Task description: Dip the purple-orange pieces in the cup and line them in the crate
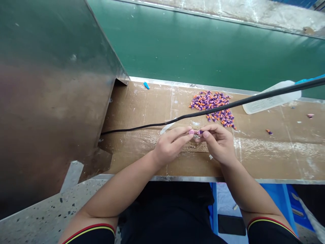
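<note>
Both hands meet over the cardboard-covered bench, near its middle. My left hand pinches a small pink round piece between thumb and fingertips. Right beside it, my right hand holds a small purple piece with a pale end turned toward the pink one. Whether the two pieces touch is too small to tell. Just beyond my hands lies a pile of small purple, orange and white pieces.
A black cable crosses above the bench. At left stands a large metal housing. A green belt runs behind. Also on the bench are a translucent bottle, a blue piece and a loose orange-purple piece.
</note>
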{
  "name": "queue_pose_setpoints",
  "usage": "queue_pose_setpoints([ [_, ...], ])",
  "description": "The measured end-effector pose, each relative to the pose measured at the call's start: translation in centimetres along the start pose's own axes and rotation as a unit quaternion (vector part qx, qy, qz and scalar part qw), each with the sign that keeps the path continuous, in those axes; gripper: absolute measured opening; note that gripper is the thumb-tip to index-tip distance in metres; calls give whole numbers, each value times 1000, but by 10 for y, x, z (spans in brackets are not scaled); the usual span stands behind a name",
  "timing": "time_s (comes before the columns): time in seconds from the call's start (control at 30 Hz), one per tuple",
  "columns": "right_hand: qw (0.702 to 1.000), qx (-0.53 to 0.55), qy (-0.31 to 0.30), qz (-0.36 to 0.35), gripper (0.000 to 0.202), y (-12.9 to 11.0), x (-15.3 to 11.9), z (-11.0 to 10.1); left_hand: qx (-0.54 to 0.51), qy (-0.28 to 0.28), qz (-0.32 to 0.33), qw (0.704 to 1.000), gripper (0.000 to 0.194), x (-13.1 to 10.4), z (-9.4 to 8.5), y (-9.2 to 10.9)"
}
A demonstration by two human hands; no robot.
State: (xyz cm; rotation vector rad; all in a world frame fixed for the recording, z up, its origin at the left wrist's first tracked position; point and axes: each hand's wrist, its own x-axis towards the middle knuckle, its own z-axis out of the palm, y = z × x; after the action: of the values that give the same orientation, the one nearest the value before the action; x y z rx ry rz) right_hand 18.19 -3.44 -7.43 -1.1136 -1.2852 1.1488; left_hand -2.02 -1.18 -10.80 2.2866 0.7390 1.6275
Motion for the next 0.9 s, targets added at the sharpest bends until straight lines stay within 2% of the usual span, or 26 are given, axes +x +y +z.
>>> queue_pose_setpoints([
  [0.1, 997, 57, -25, 39, 31, 6, 0, -1, 50, -4, 80, 996, 31, 3, -6, -3],
  [0.17, 994, 89, -35, 55, 31, 9, 1, -1, 40, 3, 80, 996, 36, 5, -8, 0],
  [0.2, 993, 99, -35, 55, 30, 10, 2, 0, 17, 9, 51, 999, 36, 6, -9, 2],
  [0.27, 994, 100, -25, 39, 29, 12, 2, 1, -69, 31, -71, 995, 30, 7, -7, 8],
  [0.3, 995, 91, -17, 26, 30, 12, 2, 2, -131, 44, -158, 978, 23, 7, -5, 12],
  [0.33, 997, 79, -8, 12, 30, 12, 1, 4, -199, 59, -249, 946, 14, 7, -2, 14],
  [0.37, 998, 65, 1, -2, 29, 12, 0, 5, -264, 75, -335, 901, 9, 7, 1, 17],
  [0.4, 999, 50, 10, -16, 28, 12, 0, 7, -320, 92, -407, 851, 16, 8, 3, 18],
  [0.47, 998, 8, 25, -51, 21, 11, -2, 10, -395, 129, -500, 760, 33, 8, 8, 20],
  [0.53, 992, -63, 38, -107, 11, 10, -4, 12, -429, 151, -544, 705, 41, 10, 10, 21],
  [0.63, 964, -166, 59, -199, 11, 11, -4, 15, -464, 150, -577, 655, 43, 14, 9, 23],
  [0.73, 942, -199, 73, -261, 17, 14, -2, 17, -491, 148, -588, 625, 39, 18, 6, 25],
  [0.8, 931, -209, 75, -289, 17, 16, -1, 19, -497, 147, -590, 619, 38, 18, 5, 25],
  [0.9, 919, -227, 76, -313, 13, 18, 1, 22, -494, 144, -588, 624, 38, 18, 6, 27],
])
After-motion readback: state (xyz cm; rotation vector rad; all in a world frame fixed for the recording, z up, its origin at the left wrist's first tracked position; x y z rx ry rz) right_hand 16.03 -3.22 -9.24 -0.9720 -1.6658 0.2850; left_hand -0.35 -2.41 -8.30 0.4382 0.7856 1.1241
